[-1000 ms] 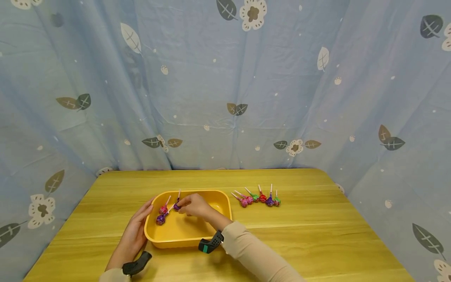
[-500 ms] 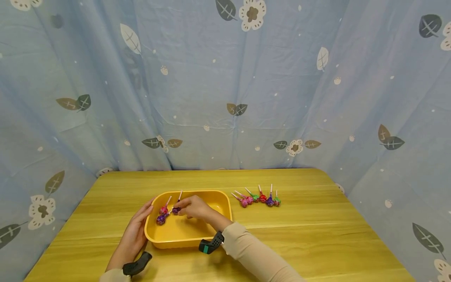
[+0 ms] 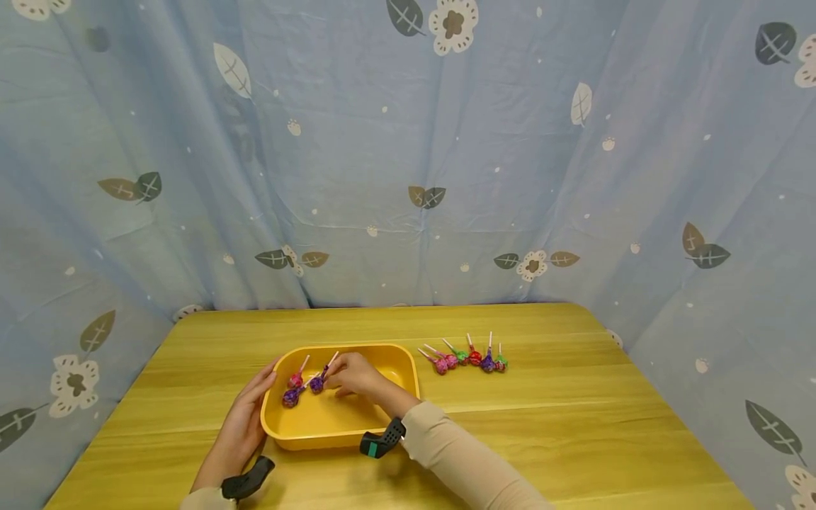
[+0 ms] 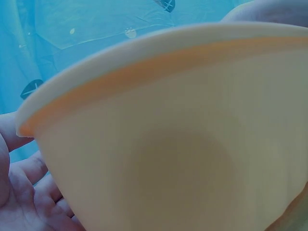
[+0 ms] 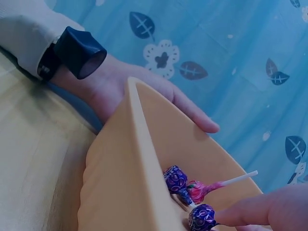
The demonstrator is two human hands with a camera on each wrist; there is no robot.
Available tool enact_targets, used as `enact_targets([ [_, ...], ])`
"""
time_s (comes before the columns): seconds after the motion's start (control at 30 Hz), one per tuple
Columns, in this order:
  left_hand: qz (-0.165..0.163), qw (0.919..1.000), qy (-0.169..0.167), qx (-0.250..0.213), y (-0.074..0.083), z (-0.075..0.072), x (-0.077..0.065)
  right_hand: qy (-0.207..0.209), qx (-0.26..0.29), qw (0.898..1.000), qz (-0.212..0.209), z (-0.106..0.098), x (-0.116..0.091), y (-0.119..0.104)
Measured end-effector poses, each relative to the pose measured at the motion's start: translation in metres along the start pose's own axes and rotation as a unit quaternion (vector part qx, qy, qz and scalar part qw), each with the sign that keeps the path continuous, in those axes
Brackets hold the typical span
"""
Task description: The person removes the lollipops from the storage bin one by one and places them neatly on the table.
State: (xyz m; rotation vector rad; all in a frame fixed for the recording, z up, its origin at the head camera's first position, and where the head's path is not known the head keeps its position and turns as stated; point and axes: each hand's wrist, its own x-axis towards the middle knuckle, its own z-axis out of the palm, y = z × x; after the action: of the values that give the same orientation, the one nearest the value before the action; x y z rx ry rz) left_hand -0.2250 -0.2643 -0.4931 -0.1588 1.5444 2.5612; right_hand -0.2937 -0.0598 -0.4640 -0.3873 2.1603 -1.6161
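Observation:
A yellow plastic tray (image 3: 344, 433) stands on the table. My left hand (image 3: 245, 411) rests against its left end, fingers fairly straight along the outside, as the right wrist view also shows. My right hand (image 3: 357, 375) is inside the tray, its fingertips right at a purple-wrapped lollipop (image 3: 317, 384) whose stick leans up to the right. In the right wrist view an extended finger (image 5: 245, 211) meets the side of that purple ball. Another purple lollipop (image 3: 290, 398) and a pink-red one (image 3: 296, 380) lie at the tray's left end. My right thumb is mostly hidden.
Right of the tray, several lollipops lie in a row, among them a pink one (image 3: 440, 366), a red one (image 3: 474, 358) and a purple one (image 3: 487, 364). A blue patterned curtain (image 3: 382, 156) hangs behind the wooden table (image 3: 542, 425).
The lollipop at my right fingertips has shifted slightly toward the tray's front, its stick tipping to the right. My right fingers now cover less of it. The left hand stays at the tray.

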Motion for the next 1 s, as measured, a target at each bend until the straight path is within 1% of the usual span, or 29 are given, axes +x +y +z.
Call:
enact_targets([
  [0.1,-0.002,1.0000,0.003,0.003,0.0002,-0.0003,0.0003,-0.011,0.021,1.000,0.007,0.0005,0.0008,0.0006],
  [0.2,-0.003,1.0000,0.004,0.005,0.0005,-0.0009,0.0005,-0.026,0.018,1.000,0.003,0.0015,0.0015,0.0019],
  [0.3,-0.003,1.0000,0.000,0.003,0.0004,-0.0020,0.0005,-0.039,-0.005,0.999,-0.008,0.0032,0.0021,0.0037],
  [0.47,-0.003,1.0000,-0.005,-0.003,-0.0002,-0.0027,0.0002,-0.060,-0.062,0.996,-0.031,0.0069,0.0020,0.0050],
  [0.53,-0.002,1.0000,-0.004,-0.003,-0.0004,-0.0024,0.0000,-0.062,-0.084,0.994,-0.040,0.0084,0.0014,0.0048],
  [0.6,-0.002,1.0000,-0.003,0.000,-0.0007,-0.0022,-0.0001,-0.065,-0.092,0.993,-0.046,0.0095,0.0010,0.0044],
  [0.7,-0.006,1.0000,0.001,0.002,-0.0011,-0.0018,-0.0002,-0.082,-0.078,0.993,-0.046,0.0100,-0.0001,0.0033],
  [0.8,-0.007,1.0000,0.001,0.003,-0.0013,-0.0013,0.0000,-0.113,-0.041,0.992,-0.032,0.0091,-0.0018,0.0006],
  [0.9,-0.003,1.0000,-0.007,0.001,-0.0011,-0.0010,0.0004,-0.148,-0.008,0.989,-0.009,0.0077,-0.0038,-0.0022],
  [1.0,0.002,0.9998,-0.019,-0.002,-0.0007,-0.0009,0.0005,-0.175,-0.003,0.985,-0.003,0.0064,-0.0047,-0.0030],
])
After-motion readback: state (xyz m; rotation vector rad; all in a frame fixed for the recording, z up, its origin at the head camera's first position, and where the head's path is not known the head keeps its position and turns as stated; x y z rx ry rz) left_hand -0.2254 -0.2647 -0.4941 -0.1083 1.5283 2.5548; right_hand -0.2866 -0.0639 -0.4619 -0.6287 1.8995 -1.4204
